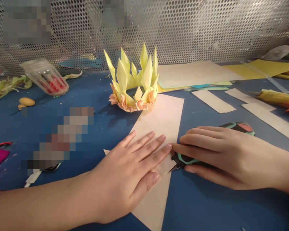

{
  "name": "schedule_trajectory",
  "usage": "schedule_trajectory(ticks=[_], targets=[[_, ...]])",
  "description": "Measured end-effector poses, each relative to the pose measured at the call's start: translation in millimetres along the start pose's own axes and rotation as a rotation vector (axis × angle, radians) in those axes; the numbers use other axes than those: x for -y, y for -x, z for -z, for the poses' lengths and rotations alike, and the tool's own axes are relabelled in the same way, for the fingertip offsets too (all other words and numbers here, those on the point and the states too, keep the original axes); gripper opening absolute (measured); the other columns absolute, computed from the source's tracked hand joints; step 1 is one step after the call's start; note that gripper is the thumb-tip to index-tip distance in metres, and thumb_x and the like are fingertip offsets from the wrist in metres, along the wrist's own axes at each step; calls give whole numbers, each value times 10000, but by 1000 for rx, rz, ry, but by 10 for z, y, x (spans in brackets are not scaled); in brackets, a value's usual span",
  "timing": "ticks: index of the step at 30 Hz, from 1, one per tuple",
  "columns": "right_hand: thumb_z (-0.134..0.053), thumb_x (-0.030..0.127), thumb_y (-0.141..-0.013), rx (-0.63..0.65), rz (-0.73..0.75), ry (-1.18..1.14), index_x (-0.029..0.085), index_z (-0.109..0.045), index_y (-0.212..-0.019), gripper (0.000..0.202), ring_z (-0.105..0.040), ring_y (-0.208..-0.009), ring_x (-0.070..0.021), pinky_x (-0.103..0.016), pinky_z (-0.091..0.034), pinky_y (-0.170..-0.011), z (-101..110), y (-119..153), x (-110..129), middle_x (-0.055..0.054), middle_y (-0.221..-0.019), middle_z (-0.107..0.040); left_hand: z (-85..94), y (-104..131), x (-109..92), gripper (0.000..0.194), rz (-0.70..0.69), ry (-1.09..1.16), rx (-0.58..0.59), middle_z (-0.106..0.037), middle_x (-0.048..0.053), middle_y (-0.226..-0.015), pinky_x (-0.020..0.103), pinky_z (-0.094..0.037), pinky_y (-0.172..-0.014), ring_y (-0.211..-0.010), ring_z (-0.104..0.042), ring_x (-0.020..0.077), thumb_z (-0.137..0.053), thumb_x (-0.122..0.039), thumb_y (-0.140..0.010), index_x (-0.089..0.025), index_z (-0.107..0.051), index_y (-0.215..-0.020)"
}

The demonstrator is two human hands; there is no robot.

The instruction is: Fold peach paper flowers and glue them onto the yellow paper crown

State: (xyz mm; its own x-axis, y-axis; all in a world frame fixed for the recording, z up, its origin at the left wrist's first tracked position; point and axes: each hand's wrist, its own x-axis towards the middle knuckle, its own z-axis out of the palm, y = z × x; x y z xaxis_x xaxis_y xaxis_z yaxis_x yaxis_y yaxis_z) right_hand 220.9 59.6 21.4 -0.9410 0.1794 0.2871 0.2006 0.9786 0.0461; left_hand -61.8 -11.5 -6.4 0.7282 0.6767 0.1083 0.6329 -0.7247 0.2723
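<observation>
My left hand (pixel 137 176) lies flat with fingers spread, pressing on a pale paper strip (pixel 163 118) that runs away from me. A second pale sheet lies crosswise beneath this hand, mostly hidden, with one corner (pixel 106 152) poking out on the left. My right hand (pixel 223 157) is closed around a black and teal utility knife (pixel 186 158); its metal tip rests at the strip's right edge, near my left fingertips. Fingers cover much of the handle. A folded-paper crown (pixel 125 83), yellow points above peach folds, stands over the strip's far end.
Stacked paper sheets (pixel 195 72) lie at the back right, with cut strips (pixel 214 101) before them. A clear jar with red bits (pixel 48 78) tilts at the back left. A blurred-out object (pixel 60 141) lies left of my hand. A perforated metal panel (pixel 183 29) closes off the back.
</observation>
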Motion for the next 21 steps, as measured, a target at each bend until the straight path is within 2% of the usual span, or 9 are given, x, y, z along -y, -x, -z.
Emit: schedule_trajectory(ticks=[4,6,8,11,13,16,21], targets=[[-423,273,-1139,-12,3,-2,128,-607,-1434,376,-714,-828,-252,-360,-561,-720,20,8,1,-77,-917,-703,-28,24,15,585,3,5,-8,-195,-35,-1829,361,36,-1391,-1709,-122,139,-308,-385,-1188,-217,-219,-1741],[-412,263,-1144,-20,9,14,117,-617,-1401,361,-716,-829,-241,-349,-562,-724,21,9,3,-75,-916,-704,-32,35,16,602,1,11,-6,-198,-21,-1834,367,20,-1392,-1712,-106,146,-323,-390,-1186,-206,-191,-1743],[-396,264,-1150,-32,16,32,100,-635,-1344,350,-716,-820,-232,-344,-561,-730,18,0,6,-79,-914,-706,-26,38,6,602,10,23,-47,-262,-1,-1829,358,-1,-1389,-1710,-116,148,-336,-382,-1183,-199,-190,-1737],[-391,268,-1152,-36,17,23,106,-652,-1269,329,-719,-814,-228,-342,-560,-728,14,-19,8,-83,-914,-711,-4,25,-22,551,13,75,-150,-494,49,-1708,375,-75,-1376,-1648,-271,189,-358,-333,-1168,-203,-270,-1697],[-414,266,-1145,-19,5,-17,125,-651,-1226,288,-719,-815,-228,-343,-561,-721,11,-23,4,-81,-921,-714,12,15,-40,528,-5,114,-179,-599,70,-1557,413,-136,-1351,-1522,-411,229,-387,-281,-1149,-219,-313,-1668],[-455,277,-1134,-9,-12,-66,148,-641,-1169,229,-709,-805,-226,-345,-567,-725,5,-14,-10,-73,-920,-706,33,6,-52,511,-23,128,-190,-627,80,-1429,432,-197,-1293,-1353,-493,240,-408,-214,-1127,-233,-350,-1634],[-396,258,-1151,-28,12,1,114,-639,-1257,301,-716,-808,-221,-337,-560,-727,5,-27,-5,-75,-909,-710,52,0,-42,390,-54,142,-210,-614,81,-1381,380,-242,-1227,-1336,-482,219,-442,-188,-1116,-222,-468,-1504]])
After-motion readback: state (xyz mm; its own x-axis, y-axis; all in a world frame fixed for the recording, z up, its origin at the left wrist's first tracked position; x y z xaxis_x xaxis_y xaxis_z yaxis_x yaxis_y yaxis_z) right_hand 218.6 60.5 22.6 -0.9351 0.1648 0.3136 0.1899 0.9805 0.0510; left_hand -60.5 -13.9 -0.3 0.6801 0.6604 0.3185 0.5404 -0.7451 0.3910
